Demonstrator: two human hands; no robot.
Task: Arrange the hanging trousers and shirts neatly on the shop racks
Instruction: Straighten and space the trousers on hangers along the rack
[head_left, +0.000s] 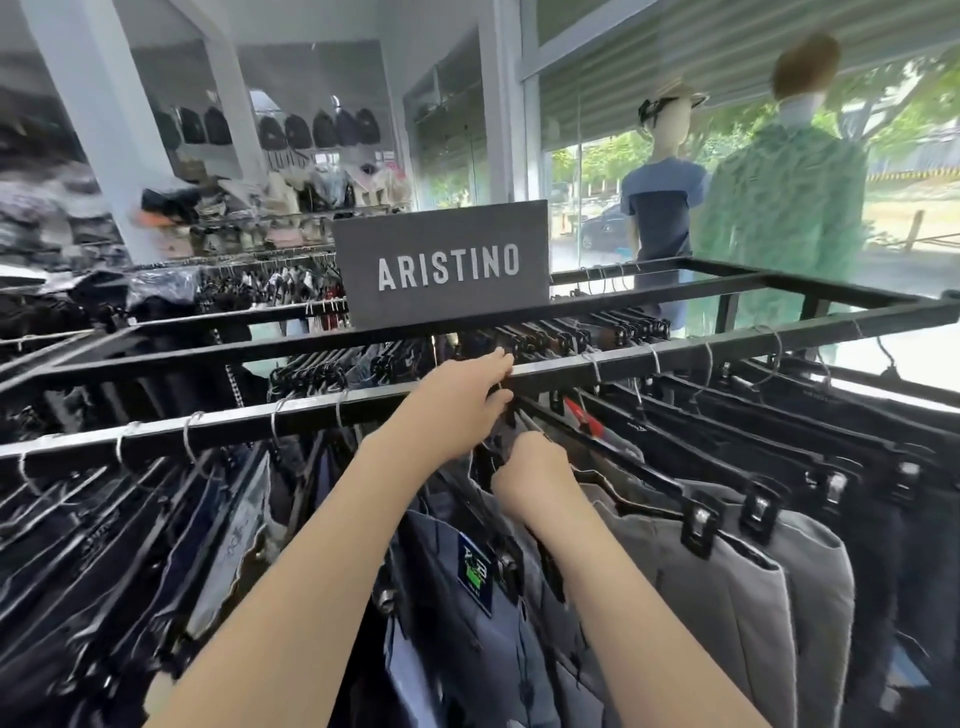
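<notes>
Blue-grey trousers hang at the middle of the near rail, packed among other pairs. Their black hanger sits just under the rail. The right hand is curled around the top of this hanger, fingers tucked out of sight into the fabric. Above it the left hand clamps the rail, fingers laid over the top and thumb below, with a thin wire hook between them. A blue and green tag is clipped to the waistband.

To the right, grey trousers hang on clip hangers, then darker pairs run on toward the window. To the left, dark jeans are pressed close together at a slant. The far rail carries more trousers and a grey sign reading ARISTINO. Two dressed mannequins stand by the glass, one in blue and one in green.
</notes>
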